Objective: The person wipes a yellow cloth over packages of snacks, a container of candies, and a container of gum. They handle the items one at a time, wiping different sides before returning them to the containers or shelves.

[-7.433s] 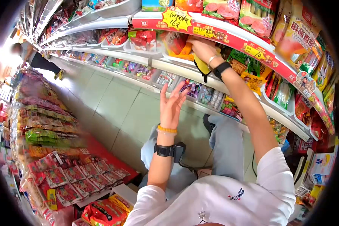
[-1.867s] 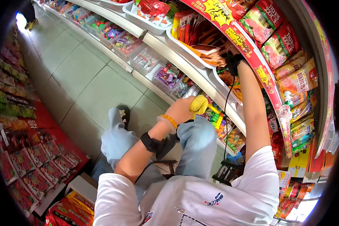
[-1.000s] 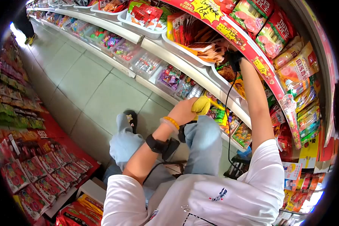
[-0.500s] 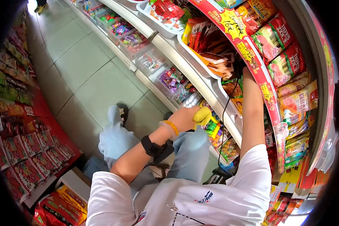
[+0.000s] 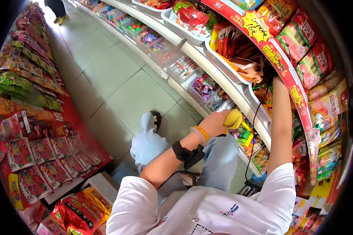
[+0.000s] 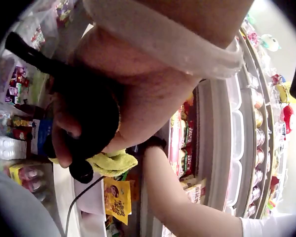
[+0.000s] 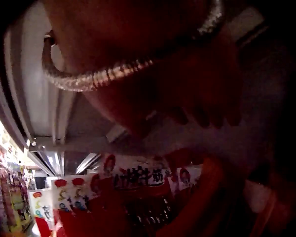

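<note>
Head view: I record the left hand (image 5: pixel 215 123) gripping a yellow cloth (image 5: pixel 234 119), presumably held aside to leave reaching room. Right hand (image 7: pixel 187 84) is near red packets (image 7: pixel 108 212); its grip I cannot tell.

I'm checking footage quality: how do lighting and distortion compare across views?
Head: well-lit floor tiles, bowed red price strip, black corners. Left wrist: left hand partly shaded, right side bright. Right wrist: very dim, right hand in reddish shadow, glare at left edge.
</note>
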Tool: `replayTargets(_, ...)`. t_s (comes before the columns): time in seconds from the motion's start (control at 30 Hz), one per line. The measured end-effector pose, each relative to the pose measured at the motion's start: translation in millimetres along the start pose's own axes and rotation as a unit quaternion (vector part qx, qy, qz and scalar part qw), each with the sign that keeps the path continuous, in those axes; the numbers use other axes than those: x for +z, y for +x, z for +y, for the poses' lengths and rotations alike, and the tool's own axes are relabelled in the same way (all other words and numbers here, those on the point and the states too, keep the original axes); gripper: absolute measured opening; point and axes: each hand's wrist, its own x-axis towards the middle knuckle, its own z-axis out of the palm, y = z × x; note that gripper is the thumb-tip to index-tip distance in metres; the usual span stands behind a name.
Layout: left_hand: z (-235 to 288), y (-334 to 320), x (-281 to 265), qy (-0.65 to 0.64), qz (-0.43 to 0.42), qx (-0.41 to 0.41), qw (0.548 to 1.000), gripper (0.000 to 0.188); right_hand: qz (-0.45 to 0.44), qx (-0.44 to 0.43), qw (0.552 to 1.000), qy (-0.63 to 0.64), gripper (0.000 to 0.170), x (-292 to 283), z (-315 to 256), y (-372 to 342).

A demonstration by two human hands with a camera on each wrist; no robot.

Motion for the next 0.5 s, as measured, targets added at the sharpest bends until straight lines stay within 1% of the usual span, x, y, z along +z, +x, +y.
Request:
replayTargets(0.03, 2.4, 0.0, 0.0, 0.003, 0.003, -0.018, 1.000, 0.051, 0.002, -0.001, 1.000, 0.001, 0.051, 2.2, -2.9, 3.4)
replayTargets(0.13, 2.7, -1.2, -3.5, 0.025, 0.021, -0.029, 0.999, 0.058, 0.007, 0.005, 1.000, 0.005, 0.051, 3.0, -8.5, 7.2)
replayTargets(0.23, -15.8, 1.7, 6.5, -0.009, 0.120, 0.058, 0.991, 0.063, 0.014, 0.006, 1.000, 0.022, 0.051, -1.5, -16.1, 1.9)
replayTargets(0.27, -22.5, 4.3, 6.8, -0.009, 0.111, 0.064, 0.992, 0.073, 0.016, 0.006, 0.999, 0.030, 0.051, -3.0, -18.9, -1.8)
replayTargets(0.37, -41.8, 13.6, 13.3, -0.045, 0.152, 0.095, 0.983, 0.077, 0.019, 0.002, 0.998, 0.060, 0.051, -9.1, -31.6, -18.4)
replayTargets(0.4, -37.1, 12.3, 12.2, -0.066, 0.143, 0.079, 0.984, 0.081, 0.020, -0.001, 0.997, 0.074, 0.051, -11.9, -36.2, -25.1)
replayTargets(0.5, -58.3, 21.3, 25.0, -0.123, 0.141, 0.115, 0.975, 0.085, 0.000, -0.014, 0.992, 0.129, 0.053, -13.2, -51.8, -50.0)
